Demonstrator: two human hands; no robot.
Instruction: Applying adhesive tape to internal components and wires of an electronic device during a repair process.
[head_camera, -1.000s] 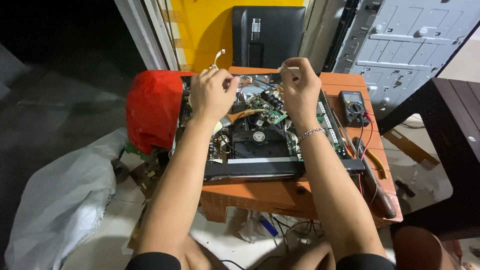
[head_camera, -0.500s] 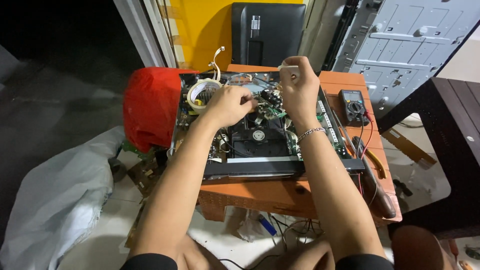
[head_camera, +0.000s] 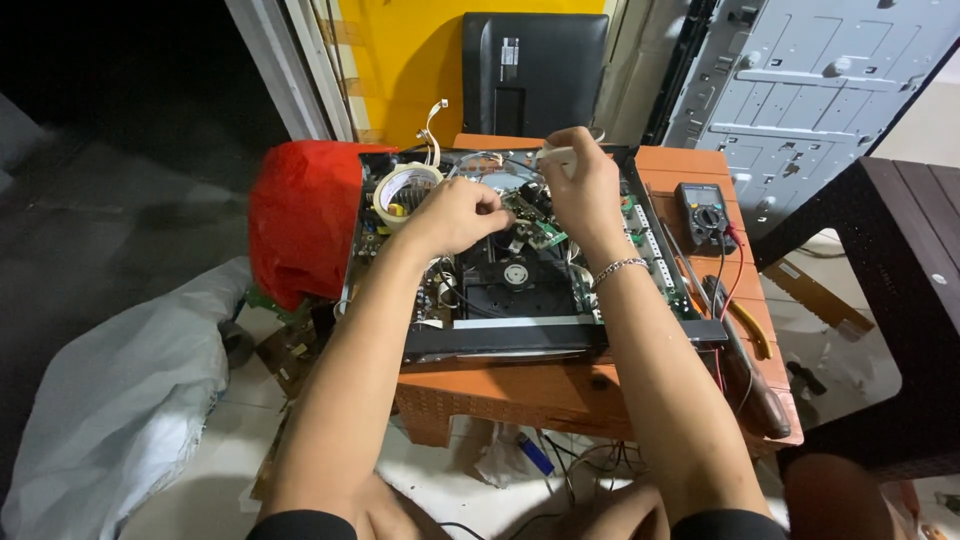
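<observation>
Board (head_camera: 530, 222) lies between my hands, in the far middle of the open player (head_camera: 520, 290), long axis left-right. Left hand (head_camera: 455, 215), curled, fingertips nearest its left end. Right hand (head_camera: 580, 190) pinches a thin white tool (head_camera: 548, 153), probably a brush.

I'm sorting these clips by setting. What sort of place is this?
Probably an informal electronics repair spot, perhaps at home. An opened disc player sits on a small orange table, a multimeter lies beside it, and a bare panel back leans behind.
</observation>
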